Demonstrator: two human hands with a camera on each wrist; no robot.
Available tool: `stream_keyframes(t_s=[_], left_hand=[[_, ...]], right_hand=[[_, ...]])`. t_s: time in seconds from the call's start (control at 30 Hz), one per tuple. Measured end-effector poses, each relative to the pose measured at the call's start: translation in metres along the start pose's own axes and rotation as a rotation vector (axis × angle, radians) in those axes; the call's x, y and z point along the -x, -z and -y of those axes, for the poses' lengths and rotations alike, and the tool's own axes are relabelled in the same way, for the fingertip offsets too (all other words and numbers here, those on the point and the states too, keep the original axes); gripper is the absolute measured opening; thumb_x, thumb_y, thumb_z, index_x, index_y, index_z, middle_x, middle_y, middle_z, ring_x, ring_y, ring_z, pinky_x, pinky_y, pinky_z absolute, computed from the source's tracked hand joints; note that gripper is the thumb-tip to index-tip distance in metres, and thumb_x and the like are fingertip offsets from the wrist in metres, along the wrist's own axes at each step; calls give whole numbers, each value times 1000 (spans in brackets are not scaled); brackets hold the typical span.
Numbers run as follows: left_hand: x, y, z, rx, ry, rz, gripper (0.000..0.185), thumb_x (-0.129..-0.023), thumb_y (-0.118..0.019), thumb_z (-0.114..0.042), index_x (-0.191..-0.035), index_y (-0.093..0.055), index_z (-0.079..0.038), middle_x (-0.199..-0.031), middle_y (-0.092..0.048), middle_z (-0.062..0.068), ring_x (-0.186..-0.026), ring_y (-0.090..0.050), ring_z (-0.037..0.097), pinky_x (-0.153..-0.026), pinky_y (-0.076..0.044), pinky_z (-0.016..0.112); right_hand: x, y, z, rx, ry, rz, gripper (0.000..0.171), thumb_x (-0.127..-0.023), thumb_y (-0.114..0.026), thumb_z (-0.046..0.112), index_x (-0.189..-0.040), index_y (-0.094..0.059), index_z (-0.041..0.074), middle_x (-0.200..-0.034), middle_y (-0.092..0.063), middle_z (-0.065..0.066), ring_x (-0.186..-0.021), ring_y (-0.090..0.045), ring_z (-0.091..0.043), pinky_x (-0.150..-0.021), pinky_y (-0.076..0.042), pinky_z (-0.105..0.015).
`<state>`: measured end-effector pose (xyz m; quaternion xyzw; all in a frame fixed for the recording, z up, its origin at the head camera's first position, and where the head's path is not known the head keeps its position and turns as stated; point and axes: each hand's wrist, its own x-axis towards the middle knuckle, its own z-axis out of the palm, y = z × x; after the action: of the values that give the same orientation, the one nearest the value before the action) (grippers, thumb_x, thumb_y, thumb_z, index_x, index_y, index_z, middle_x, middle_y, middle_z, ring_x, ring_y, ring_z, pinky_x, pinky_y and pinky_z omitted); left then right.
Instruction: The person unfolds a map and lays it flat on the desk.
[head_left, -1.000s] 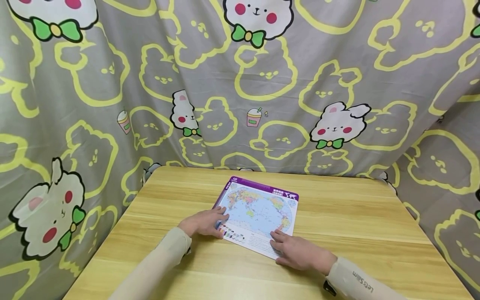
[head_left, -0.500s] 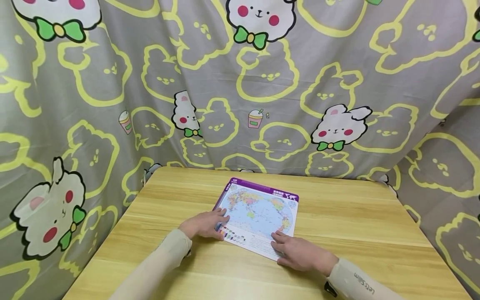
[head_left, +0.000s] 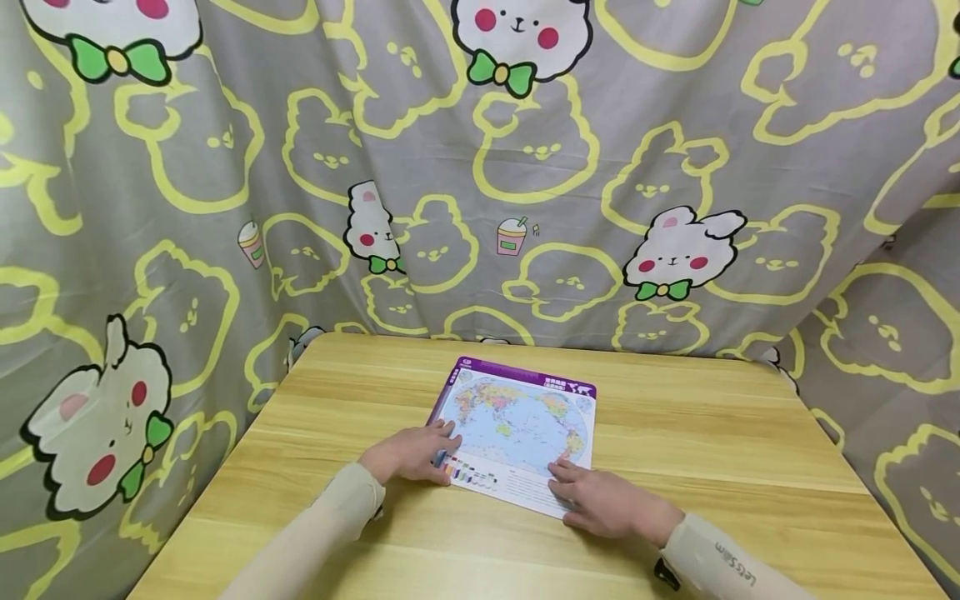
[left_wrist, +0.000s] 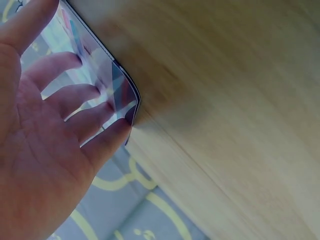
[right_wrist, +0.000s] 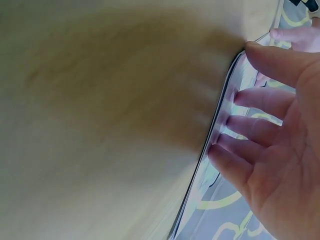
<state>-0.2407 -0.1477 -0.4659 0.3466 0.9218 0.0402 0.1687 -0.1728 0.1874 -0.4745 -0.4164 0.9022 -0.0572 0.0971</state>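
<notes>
Map sheet point(head_left: 517, 425) flat on tabletop point(head_left: 712, 442), centre. Left hand point(head_left: 411, 454) w/ straight fingers pressing its near-left corner; right hand point(head_left: 600, 500) same at near-right corner (fingers flat, nothing grasped, both hands relaxed).

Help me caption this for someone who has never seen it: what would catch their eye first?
Probably the grey curtain printed with yellow-outlined and white rabbits, which fills the whole background behind the wooden table. Next, the glossy world map sheet with a purple top border, lying mid-table. The left hand rests flat on its near left corner and the right hand on its near right corner.
</notes>
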Motion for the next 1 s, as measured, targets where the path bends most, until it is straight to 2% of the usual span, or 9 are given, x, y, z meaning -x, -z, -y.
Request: stream_keyframes(t_s=[0.3, 0.67, 1.0], left_hand=[[2, -1, -4, -24, 12, 2, 69, -86, -64, -47, -142, -45, -10, -151, -30, 16, -139, -24, 32, -109, -29, 47], [4, -2, -11, -74, -6, -20, 67, -85, -65, -47, -140, -48, -12, -149, -33, 17, -137, -29, 33, -108, -31, 46], [6, -4, -16, -65, -17, -22, 66, -86, -65, -45, -140, -48, -12, -149, -33, 18, -137, -29, 34, -107, -31, 48]], right_hand=[[1, 0, -2, -1, 16, -41, 47, -91, -62, 27, -130, -56, 1, -140, -44, -20, -128, -42, -35, -98, -42, -46], [2, 0, -8, 6, -33, -29, 47, -92, -61, 28, -131, -55, 1, -142, -43, -19, -132, -38, -33, -102, -39, -45], [4, 2, -10, 29, -26, -55, 48, -91, -62, 24, -130, -54, -2, -140, -44, -23, -129, -40, -37, -101, -39, -48]])
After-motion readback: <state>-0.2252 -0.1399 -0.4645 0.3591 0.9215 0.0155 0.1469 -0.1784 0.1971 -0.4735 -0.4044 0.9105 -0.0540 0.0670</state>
